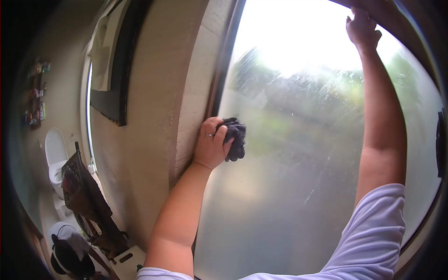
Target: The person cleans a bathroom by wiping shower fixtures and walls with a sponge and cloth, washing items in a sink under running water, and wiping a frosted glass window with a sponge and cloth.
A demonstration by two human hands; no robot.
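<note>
My left hand (211, 144), with a ring on one finger, is closed around a bunched dark grey cloth (237, 140). It presses the cloth to the left edge of a large glass pane (280, 196), beside the dark window frame (219, 88). The pane is hazy, with streaks and small marks across its upper half. High at the upper right, my right hand (363, 32) reaches up with bent fingers gripping the frame's top edge. Its fingertips are partly lost against the dark frame and bright light.
A beige wall (154, 107) borders the window on the left. Further left are a white toilet (56, 154), a dark woven basket-like item (84, 182) and a wall shelf with small items (36, 100). Another person in a dark cap (70, 256) is low at the left.
</note>
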